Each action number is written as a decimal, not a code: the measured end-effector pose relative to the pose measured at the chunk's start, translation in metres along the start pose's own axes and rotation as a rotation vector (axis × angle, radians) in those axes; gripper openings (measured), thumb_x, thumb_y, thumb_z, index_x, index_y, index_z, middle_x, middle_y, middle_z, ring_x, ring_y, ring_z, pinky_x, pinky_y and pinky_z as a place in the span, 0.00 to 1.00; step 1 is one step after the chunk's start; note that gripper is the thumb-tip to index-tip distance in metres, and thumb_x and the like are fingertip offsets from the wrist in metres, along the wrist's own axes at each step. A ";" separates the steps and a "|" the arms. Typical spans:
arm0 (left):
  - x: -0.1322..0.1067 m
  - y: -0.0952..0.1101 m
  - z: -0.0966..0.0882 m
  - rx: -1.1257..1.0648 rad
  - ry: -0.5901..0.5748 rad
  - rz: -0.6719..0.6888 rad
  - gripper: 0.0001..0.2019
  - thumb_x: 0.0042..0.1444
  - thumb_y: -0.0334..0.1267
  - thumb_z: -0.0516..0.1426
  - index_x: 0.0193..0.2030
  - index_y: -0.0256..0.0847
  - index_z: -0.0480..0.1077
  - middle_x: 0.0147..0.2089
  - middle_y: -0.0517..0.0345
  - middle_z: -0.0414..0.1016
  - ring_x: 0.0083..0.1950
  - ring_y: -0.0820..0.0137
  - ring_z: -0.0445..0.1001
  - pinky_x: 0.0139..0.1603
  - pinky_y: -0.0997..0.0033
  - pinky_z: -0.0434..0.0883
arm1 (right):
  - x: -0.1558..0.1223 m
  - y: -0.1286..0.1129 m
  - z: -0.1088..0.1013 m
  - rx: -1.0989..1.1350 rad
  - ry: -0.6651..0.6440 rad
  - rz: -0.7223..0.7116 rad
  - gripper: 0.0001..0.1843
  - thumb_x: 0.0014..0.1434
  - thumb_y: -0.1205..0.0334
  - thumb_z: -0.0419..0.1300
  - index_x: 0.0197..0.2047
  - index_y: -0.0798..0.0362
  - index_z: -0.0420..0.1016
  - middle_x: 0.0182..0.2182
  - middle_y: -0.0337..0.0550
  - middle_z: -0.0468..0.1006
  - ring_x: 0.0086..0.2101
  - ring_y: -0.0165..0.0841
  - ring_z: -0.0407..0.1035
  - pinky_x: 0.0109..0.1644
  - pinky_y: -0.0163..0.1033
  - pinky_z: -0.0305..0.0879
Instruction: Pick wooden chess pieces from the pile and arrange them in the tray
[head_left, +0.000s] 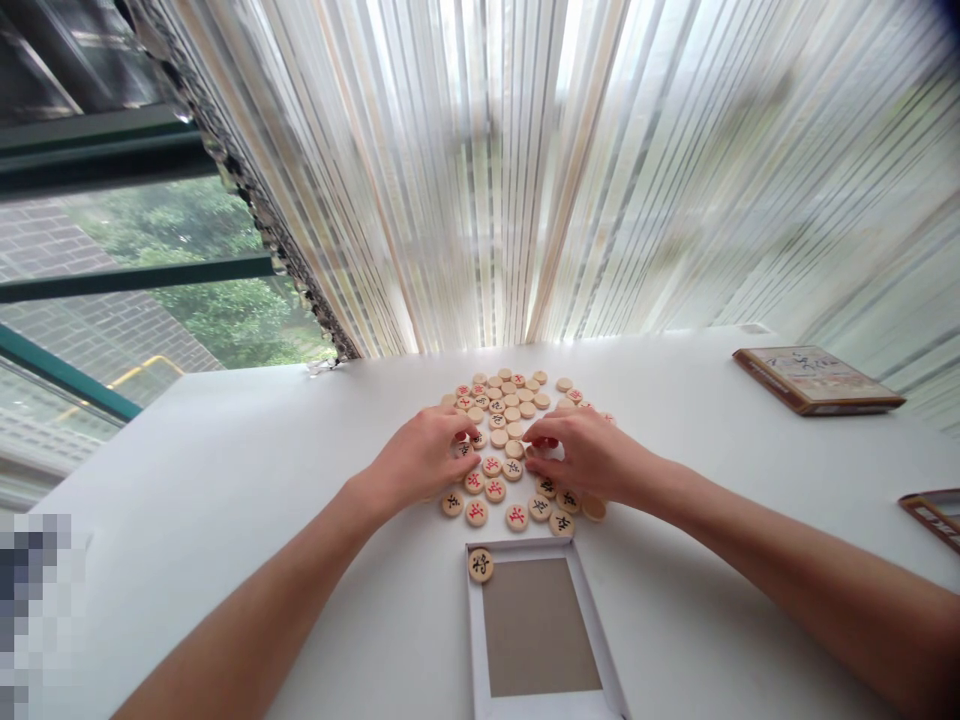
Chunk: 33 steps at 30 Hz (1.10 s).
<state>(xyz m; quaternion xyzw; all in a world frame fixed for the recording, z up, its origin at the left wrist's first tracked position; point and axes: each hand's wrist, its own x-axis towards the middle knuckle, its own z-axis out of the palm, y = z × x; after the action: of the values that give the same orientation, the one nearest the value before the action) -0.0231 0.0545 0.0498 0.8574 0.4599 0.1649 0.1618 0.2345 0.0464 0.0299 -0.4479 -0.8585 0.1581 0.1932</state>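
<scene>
Round wooden Chinese chess pieces [491,466] lie spread in a cluster on the white table, some with red or black characters, some blank side up. At the left side of the cluster is my left hand [424,455], thumb and forefinger apart around a black-marked piece [463,451]. My right hand [589,452] reaches in from the other side, its curved fingers and thumb apart near a partly covered piece. Both hands hide some pieces beneath them. Nearer to me, a shallow open box tray [474,640] has one large black-marked piece [481,565] in its far left corner.
A flat patterned box [817,380] lies at the back right of the white table [247,460]. Part of another printed box or lid [934,512] shows at the right edge. String curtains [495,180] hang behind the table, with a window [150,270] at left.
</scene>
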 end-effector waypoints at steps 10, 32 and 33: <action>-0.002 0.001 0.000 -0.030 0.053 -0.068 0.06 0.62 0.37 0.62 0.41 0.40 0.81 0.34 0.56 0.84 0.34 0.66 0.81 0.36 0.70 0.75 | 0.003 0.009 -0.005 0.077 0.068 0.134 0.08 0.65 0.64 0.64 0.35 0.52 0.84 0.28 0.39 0.86 0.29 0.33 0.78 0.35 0.36 0.70; 0.005 -0.017 -0.004 0.029 0.216 -0.084 0.15 0.69 0.41 0.55 0.37 0.40 0.81 0.35 0.54 0.80 0.36 0.64 0.76 0.40 0.65 0.70 | 0.002 0.001 0.006 -0.043 -0.006 -0.203 0.08 0.69 0.64 0.63 0.45 0.53 0.85 0.46 0.54 0.81 0.43 0.44 0.77 0.46 0.47 0.75; 0.005 -0.019 -0.006 0.033 0.227 -0.094 0.15 0.69 0.42 0.55 0.39 0.41 0.81 0.36 0.54 0.80 0.36 0.64 0.76 0.41 0.65 0.70 | 0.002 0.003 0.004 -0.038 0.002 -0.190 0.07 0.68 0.63 0.64 0.46 0.53 0.84 0.47 0.54 0.81 0.44 0.44 0.77 0.47 0.47 0.75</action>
<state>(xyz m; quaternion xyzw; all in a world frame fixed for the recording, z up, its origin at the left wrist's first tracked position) -0.0369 0.0689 0.0479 0.8131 0.5178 0.2456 0.1020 0.2337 0.0495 0.0252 -0.3682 -0.8997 0.1224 0.1999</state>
